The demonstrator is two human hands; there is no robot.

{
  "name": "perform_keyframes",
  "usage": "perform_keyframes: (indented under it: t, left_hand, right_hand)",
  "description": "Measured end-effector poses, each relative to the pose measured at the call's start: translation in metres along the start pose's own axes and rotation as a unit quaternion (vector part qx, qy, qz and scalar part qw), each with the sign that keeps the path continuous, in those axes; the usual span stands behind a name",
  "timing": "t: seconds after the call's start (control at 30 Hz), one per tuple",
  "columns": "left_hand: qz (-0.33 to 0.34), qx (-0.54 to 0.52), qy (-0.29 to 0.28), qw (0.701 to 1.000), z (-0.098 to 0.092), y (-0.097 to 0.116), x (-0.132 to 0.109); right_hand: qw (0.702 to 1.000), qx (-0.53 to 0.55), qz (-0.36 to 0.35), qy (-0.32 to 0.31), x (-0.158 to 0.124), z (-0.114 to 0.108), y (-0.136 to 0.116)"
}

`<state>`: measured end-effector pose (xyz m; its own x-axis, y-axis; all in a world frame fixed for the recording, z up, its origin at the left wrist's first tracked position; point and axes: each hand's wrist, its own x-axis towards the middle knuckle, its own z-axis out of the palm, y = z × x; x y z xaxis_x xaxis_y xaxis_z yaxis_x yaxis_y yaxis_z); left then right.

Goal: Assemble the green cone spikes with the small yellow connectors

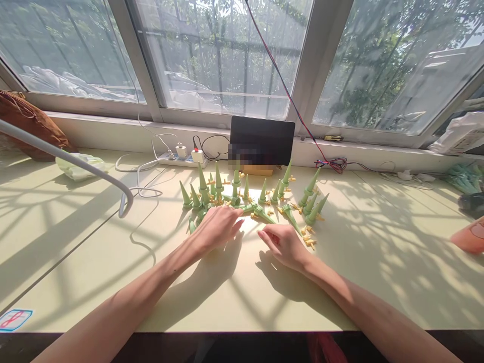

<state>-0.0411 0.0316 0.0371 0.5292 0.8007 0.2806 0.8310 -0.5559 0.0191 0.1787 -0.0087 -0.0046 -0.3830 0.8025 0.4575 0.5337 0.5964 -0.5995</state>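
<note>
Small green pointed cones with yellow T-shaped pegs are gathered at the middle of the table, several upright and a few lying down. My left hand (223,223) is at the near left edge of the group, palm down, thumb and index finger apart. Just past its index fingertip lies a green cone (248,207); whether they touch is unclear. My right hand (284,244) is above the table with its fingers curled together, and what is inside them is hidden. Beyond it a cone (290,216) lies tilted, with loose yellow pegs (309,238) to its right.
A dark tablet (261,141) stands on a wooden support (257,170) behind the cones. A power strip (181,160) with chargers sits back left. A grey curved metal bar (75,159) crosses the left side. Red and blue wires (333,164) lie coiled back right.
</note>
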Motion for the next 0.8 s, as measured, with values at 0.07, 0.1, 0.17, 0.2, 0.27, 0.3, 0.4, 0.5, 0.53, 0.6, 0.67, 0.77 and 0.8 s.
perform_keyframes:
  t: [0.07, 0.1, 0.17, 0.2, 0.27, 0.3, 0.4, 0.5, 0.53, 0.6, 0.67, 0.77, 0.8]
  left_hand:
    - [-0.002, -0.001, 0.000, 1.000, 0.001, 0.000, -0.002]
    - [-0.001, -0.006, 0.003, 1.000, 0.002, 0.000, -0.002]
    - [-0.002, -0.019, 0.013, 1.000, 0.006, -0.001, -0.003]
    - [-0.003, -0.026, 0.016, 1.000, 0.007, -0.001, -0.004]
    - [-0.010, -0.036, 0.017, 0.999, 0.011, -0.001, -0.004]
    - [-0.014, -0.038, 0.016, 0.999, 0.011, -0.001, -0.004]
    - [-0.015, -0.034, 0.015, 0.999, 0.010, 0.001, -0.003]
    - [-0.012, -0.029, 0.011, 0.999, 0.006, 0.007, -0.001]
    - [-0.012, -0.029, 0.009, 0.999, 0.004, 0.009, -0.001]
    - [-0.009, -0.032, 0.008, 0.999, 0.002, 0.014, -0.001]
    - [-0.002, -0.038, 0.011, 0.999, 0.002, 0.019, -0.001]
    - [0.009, -0.058, 0.016, 0.998, 0.003, 0.024, -0.002]
    - [0.011, -0.066, 0.018, 0.998, 0.004, 0.025, -0.002]
  right_hand:
    - [0.999, -0.010, 0.013, 0.029, 0.001, -0.003, -0.001]
    - [0.999, -0.016, 0.021, 0.045, 0.002, -0.004, -0.001]
    - [0.996, -0.028, 0.039, 0.075, 0.004, -0.007, 0.001]
    - [0.994, -0.035, 0.048, 0.089, 0.005, -0.008, 0.003]
    - [0.991, -0.051, 0.064, 0.110, 0.007, -0.010, 0.010]
    - [0.989, -0.063, 0.069, 0.116, 0.007, -0.011, 0.014]
    - [0.986, -0.107, 0.066, 0.108, 0.008, -0.012, 0.026]
    - [0.984, -0.156, 0.059, 0.070, 0.008, -0.012, 0.035]
    - [0.982, -0.168, 0.059, 0.056, 0.007, -0.012, 0.036]
    - [0.980, -0.184, 0.065, 0.036, 0.007, -0.011, 0.037]
    - [0.978, -0.193, 0.072, 0.025, 0.007, -0.011, 0.037]
    - [0.975, -0.207, 0.083, 0.009, 0.007, -0.011, 0.036]
    - [0.974, -0.211, 0.088, 0.005, 0.007, -0.011, 0.036]
